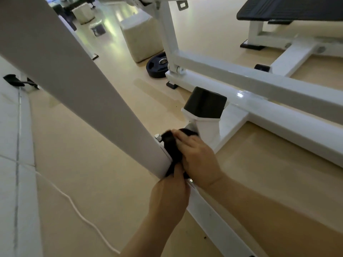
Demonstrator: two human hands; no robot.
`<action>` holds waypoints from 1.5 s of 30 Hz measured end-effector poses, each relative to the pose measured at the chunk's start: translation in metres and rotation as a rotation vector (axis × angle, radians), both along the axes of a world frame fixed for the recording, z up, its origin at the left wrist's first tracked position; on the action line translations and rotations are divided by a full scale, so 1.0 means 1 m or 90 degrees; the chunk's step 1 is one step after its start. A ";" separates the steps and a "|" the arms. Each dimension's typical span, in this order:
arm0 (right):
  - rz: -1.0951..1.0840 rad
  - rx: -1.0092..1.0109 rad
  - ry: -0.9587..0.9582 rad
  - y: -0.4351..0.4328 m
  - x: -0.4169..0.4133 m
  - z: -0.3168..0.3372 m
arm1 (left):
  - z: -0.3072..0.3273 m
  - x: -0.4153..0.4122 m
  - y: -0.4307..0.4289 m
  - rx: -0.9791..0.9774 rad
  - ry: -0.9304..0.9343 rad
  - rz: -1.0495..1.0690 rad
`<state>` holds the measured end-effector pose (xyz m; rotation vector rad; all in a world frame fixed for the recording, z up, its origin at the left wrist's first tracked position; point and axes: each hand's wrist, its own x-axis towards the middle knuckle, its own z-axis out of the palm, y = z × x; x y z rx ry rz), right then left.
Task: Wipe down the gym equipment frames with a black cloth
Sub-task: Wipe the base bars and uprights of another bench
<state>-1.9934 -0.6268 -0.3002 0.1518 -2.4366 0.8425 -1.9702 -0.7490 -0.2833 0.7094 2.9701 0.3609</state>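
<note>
Gym floor (96,164); left hand (168,194), right hand (197,156) grip one black cloth (169,147).

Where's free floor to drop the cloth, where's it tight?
Free: floor between slanted post and white cable, and between base rail and long beam. Tight: the joint, where left hand and right hand grip the cloth beside bolt and black-capped stub.

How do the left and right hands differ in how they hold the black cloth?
The left hand pinches the black cloth at its lower end, thumb up; the right hand lies across its upper part. The left hand sits nearer the camera, the right hand farther along the white frame. Both touch the cloth.
</note>
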 end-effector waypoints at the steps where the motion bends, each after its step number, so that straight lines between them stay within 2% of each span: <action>1: 0.006 -0.035 -0.031 -0.004 0.013 -0.010 | -0.006 0.002 -0.001 -0.022 -0.018 -0.011; 4: -0.004 -0.274 -0.216 -0.010 0.042 -0.026 | -0.010 0.014 -0.006 -0.021 -0.042 -0.013; 5: -0.021 -0.352 -0.238 -0.010 0.043 -0.025 | -0.010 0.016 -0.011 -0.011 -0.022 0.005; 7: -0.032 -0.384 -0.268 -0.011 0.035 -0.019 | -0.006 0.017 -0.021 -0.011 0.047 0.049; 10: 0.041 -0.322 -0.384 -0.019 0.025 -0.018 | -0.008 0.015 -0.029 -0.054 0.059 0.092; 12: 0.053 -0.228 -0.435 -0.023 0.027 -0.026 | -0.018 0.014 -0.026 -0.073 0.038 0.066; 18: -0.005 -0.118 -0.473 -0.021 0.047 -0.017 | -0.028 0.021 -0.017 -0.009 -0.095 0.055; 23: 0.028 0.125 -0.737 0.008 0.108 -0.002 | -0.029 0.082 -0.001 0.028 -0.325 -0.020; 25: 0.088 0.213 -0.838 0.020 0.116 0.006 | -0.027 0.093 0.007 -0.010 -0.354 -0.089; 27: 0.159 0.232 -0.912 0.025 0.116 0.013 | -0.020 0.085 0.010 -0.034 -0.367 -0.115; 29: 0.185 0.179 -0.915 0.032 0.108 0.017 | -0.013 0.068 0.005 -0.066 -0.394 -0.106; 32: 0.165 0.037 -0.807 0.048 0.088 0.022 | -0.001 0.043 -0.017 -0.184 -0.452 -0.119; 33: 0.164 0.032 -0.775 0.052 0.082 0.024 | 0.005 0.035 -0.025 -0.220 -0.468 -0.116; 37: 0.176 0.246 -0.639 0.058 0.069 0.026 | 0.014 0.012 -0.055 -0.266 -0.437 -0.074; 39: 0.200 0.206 -0.627 0.054 0.070 0.020 | 0.003 0.015 -0.061 -0.162 -0.484 0.014; 41: 0.217 0.046 -0.681 0.042 0.073 0.008 | -0.015 0.030 -0.047 0.039 -0.520 0.156; 43: 0.223 -0.086 -0.696 0.024 0.077 -0.011 | -0.038 0.046 -0.016 0.247 -0.492 0.299; 45: 0.185 -0.191 -0.660 0.004 0.081 -0.027 | -0.059 0.055 0.015 0.482 -0.436 0.490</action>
